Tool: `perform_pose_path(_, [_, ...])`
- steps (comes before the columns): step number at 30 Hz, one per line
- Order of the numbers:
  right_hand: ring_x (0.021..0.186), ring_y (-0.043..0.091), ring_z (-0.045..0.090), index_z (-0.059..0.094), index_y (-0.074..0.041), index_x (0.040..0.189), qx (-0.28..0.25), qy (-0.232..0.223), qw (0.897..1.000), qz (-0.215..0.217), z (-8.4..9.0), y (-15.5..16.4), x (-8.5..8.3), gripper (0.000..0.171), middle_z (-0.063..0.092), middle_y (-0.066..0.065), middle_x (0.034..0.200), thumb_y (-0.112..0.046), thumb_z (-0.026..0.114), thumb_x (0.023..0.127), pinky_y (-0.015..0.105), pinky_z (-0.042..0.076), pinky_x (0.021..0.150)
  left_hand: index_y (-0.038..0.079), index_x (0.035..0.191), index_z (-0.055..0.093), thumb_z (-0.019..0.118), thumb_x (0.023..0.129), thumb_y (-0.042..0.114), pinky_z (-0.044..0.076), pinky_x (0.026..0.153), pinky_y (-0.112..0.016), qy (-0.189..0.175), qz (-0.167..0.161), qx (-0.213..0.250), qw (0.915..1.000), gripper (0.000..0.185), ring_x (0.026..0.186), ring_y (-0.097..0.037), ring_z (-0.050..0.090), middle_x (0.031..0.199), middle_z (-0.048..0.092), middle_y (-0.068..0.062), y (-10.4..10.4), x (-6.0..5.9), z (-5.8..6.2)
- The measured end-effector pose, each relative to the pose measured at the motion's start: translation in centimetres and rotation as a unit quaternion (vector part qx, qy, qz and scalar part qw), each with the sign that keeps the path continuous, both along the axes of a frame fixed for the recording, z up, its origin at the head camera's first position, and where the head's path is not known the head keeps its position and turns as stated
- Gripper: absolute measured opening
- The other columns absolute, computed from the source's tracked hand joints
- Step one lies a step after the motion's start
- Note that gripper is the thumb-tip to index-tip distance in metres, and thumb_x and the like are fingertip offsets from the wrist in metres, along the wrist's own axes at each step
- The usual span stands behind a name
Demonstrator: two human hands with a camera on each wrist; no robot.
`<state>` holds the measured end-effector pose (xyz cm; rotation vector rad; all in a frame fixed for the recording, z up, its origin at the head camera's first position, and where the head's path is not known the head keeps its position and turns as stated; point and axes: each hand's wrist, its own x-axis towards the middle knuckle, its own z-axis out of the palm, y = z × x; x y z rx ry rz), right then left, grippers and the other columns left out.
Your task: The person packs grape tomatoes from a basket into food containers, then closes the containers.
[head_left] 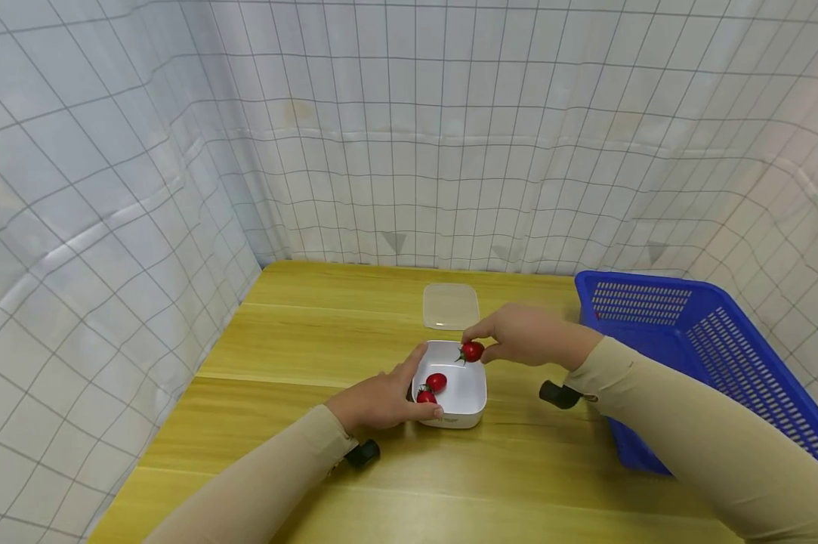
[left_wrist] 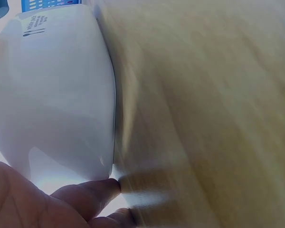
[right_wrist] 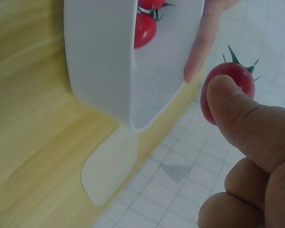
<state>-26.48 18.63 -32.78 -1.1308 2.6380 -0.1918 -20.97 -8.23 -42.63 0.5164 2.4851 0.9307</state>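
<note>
A: What sat around you, biggest first?

B: The desk [head_left: 300,332] carried everything, hemmed by a gridded curtain [head_left: 109,189] at its back and left edges. Your blue basket [head_left: 708,340] stood at the right edge, well apart from your left hand. The bare wood in front of the curtain and along the left gave you open room.

A: And the container?

B: The white container [head_left: 463,393] stood near the middle of the desk, with its clear lid [head_left: 451,305] lying flat just behind it, apart from it. Your left hand [head_left: 381,400] curled round the container's near left wall, thumb on the rim, so that grip was closed on it.

A: My right hand?

B: Your right hand [head_left: 524,336] pinched a cherry tomato [head_left: 473,351] between thumb and fingertips, held over the container's far right corner. Two more tomatoes [head_left: 432,388] lay inside, touching each other, towards the left wall.

A: Any writing?

B: The left wrist view showed a small dark print with a fork-and-spoon mark on the container's outer wall [left_wrist: 34,26]; the words were too small to read.
</note>
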Motion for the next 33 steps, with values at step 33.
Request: perform_pose_path(33, [0.076, 0.0, 0.06, 0.072, -0.022, 0.111, -0.021, -0.017, 0.994, 0.109, -1.6, -2.6, 1.2, 0.018, 0.071, -0.015, 0.09, -0.017, 0.079, 0.095, 0.022, 0.053, 0.075, 0.029, 0.171, -0.001, 0.071, 0.091, 0.063, 0.034, 0.12, -0.063, -0.007, 0.003, 0.003, 1.0, 0.113, 0.144, -0.039, 0.049, 0.172, 0.03, -0.007, 0.0, -0.1, -0.1])
